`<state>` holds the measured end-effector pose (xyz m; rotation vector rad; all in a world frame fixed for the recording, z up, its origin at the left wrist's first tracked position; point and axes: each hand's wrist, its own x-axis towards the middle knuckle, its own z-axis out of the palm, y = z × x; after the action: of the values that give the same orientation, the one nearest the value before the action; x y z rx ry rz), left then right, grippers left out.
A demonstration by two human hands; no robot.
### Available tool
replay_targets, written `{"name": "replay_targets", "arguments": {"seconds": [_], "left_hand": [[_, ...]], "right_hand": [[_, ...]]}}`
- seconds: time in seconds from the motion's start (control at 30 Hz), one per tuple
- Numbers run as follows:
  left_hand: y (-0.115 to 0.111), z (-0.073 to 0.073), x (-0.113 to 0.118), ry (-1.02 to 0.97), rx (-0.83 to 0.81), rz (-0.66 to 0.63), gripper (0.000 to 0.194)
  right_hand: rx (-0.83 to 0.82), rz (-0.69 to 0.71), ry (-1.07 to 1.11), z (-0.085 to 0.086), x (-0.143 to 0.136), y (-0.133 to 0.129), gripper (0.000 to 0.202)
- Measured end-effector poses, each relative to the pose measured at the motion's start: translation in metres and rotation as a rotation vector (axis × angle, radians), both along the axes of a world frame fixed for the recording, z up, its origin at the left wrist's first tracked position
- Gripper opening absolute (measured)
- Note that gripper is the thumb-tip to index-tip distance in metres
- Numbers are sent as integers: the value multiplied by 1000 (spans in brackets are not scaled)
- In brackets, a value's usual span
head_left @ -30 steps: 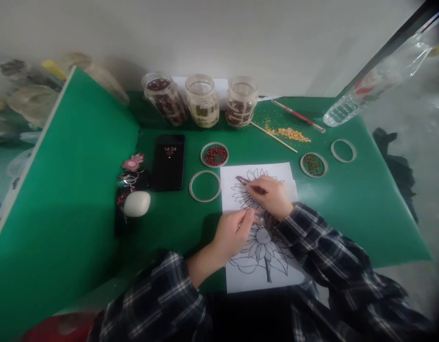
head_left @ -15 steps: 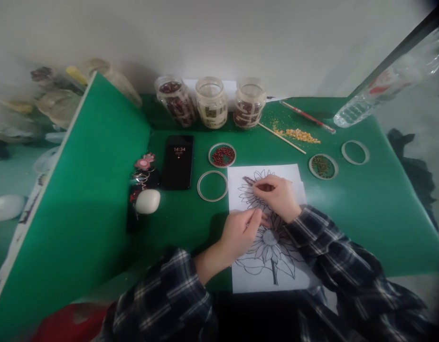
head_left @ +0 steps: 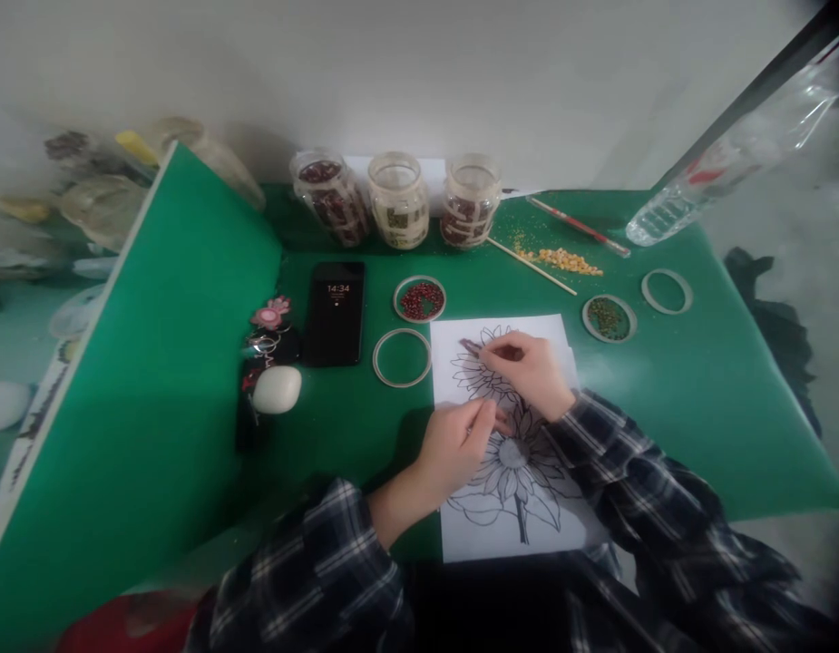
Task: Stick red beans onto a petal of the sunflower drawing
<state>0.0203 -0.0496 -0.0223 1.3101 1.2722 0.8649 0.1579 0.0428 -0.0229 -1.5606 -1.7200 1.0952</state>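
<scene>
A white sheet of paper [head_left: 460,541] with two line-drawn sunflowers lies in front of me. My right hand [head_left: 531,370] is over the upper flower, its thumb and fingertips pinched together beside a petal filled with small dark reddish pieces [head_left: 469,347]. Whatever sits between those fingertips is too small to make out. Lower and to the left, my left hand [head_left: 456,446] hovers or rests above the sheet between the two flowers, fingers curled and thumb closed against them; its contents are hidden. Past the paper's top left corner stands a shallow round lid of red beans [head_left: 421,300].
Three glass jars [head_left: 397,204] of beans line the wall. To the right are corn kernels [head_left: 572,261], a thin stick [head_left: 531,266], a red brush [head_left: 582,227], a lid of green beans [head_left: 608,318], an empty ring lid [head_left: 667,291] and a plastic bottle [head_left: 705,181]. A phone [head_left: 336,317] lies left.
The whole view has shifted slightly, so things appear a little farther left. Both hands keep nearly the same pinched poses over the paper.
</scene>
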Motion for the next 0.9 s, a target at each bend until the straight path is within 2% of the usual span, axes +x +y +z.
{"name": "replay_targets", "arguments": {"seconds": [0.1,0.17,0.3,0.53,0.67,0.9], "left_hand": [[0,-1,0,3,8,3,37],[0,-1,0,6,12,-3,37],[0,-1,-1,6,8,-15,38],[-1,1,1,26,-3,-18,39],[1,1,1,58,33,-26,44],[1,-1,1,59,31,-36,41]], "right_hand": [[-3,8,63,0,4,2,11],[28,21,28,-2,5,2,12],[145,74,-88,-6,2,-1,11],[343,183,-148,-12,4,-3,13],[386,230,-170,-17,8,-1,15],[397,274,-245,-23,12,0,17]]}}
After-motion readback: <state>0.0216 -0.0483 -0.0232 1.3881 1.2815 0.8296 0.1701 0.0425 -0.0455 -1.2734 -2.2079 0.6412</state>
